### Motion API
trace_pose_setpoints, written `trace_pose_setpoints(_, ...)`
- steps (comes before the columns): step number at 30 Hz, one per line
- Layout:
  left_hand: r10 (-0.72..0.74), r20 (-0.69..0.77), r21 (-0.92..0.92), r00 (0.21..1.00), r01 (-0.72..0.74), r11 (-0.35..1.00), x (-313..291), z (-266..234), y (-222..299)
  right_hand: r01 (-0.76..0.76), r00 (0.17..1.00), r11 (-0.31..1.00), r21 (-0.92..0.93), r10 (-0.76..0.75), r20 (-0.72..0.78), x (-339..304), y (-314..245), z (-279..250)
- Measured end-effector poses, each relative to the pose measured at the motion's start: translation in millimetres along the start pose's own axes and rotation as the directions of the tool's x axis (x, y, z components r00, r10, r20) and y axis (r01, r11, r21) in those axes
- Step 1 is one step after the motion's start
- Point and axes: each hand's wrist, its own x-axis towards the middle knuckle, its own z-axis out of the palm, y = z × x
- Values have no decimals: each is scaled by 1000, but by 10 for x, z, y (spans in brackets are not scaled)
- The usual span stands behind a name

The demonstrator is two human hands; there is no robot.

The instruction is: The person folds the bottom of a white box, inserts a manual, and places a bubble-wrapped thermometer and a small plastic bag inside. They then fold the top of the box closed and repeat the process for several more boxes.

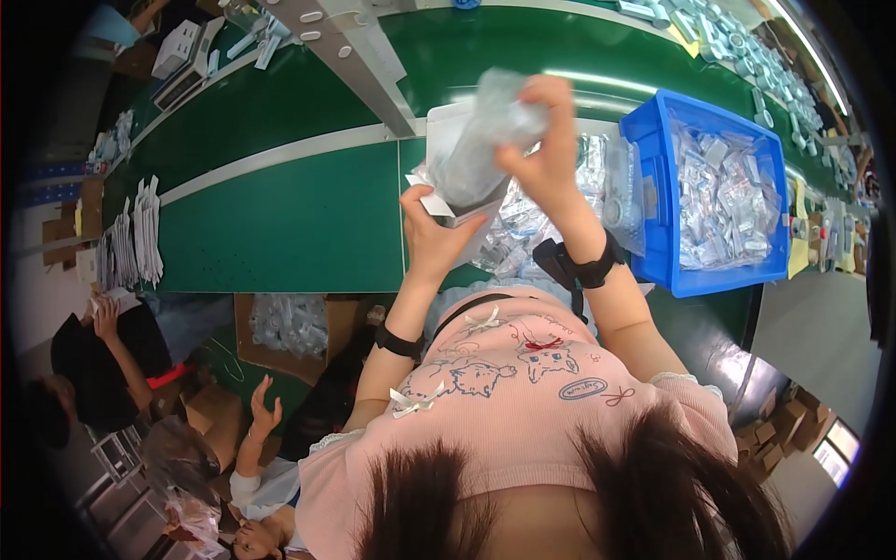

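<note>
My left hand (431, 233) grips a white pouch (457, 159) from below, holding its mouth open above the green table (280, 224). My right hand (546, 140) is closed on a clear plastic bag of small parts (499, 117) whose lower end sits inside the pouch. Both wrists wear black bands. A heap of more clear bagged parts (523, 233) lies on the table just beyond my hands.
A blue bin (658, 187) full of small bagged parts stands at my right. White pouches (135, 233) are stacked at the table's left edge. A cardboard box of bagged parts (289, 327) sits below the table. Other people work at lower left.
</note>
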Motion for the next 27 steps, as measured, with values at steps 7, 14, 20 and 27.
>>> trace_pose_setpoints(7,420,-154,-321,895,-447,835,282,48,-160,275,893,919,-282,-136,428,-92,96,-160)
trace_pose_setpoints(14,248,-21,-170,969,-247,954,129,149,-440,-139,912,693,-707,368,182,-453,1676,-520)
trace_pose_setpoints(20,307,-20,-7,952,-307,952,283,-75,-135,-17,811,565,-825,490,319,-778,1996,-574)
trace_pose_setpoints(27,131,97,73,987,-138,988,373,-151,24,-398,866,850,-346,472,164,-518,1596,-773)
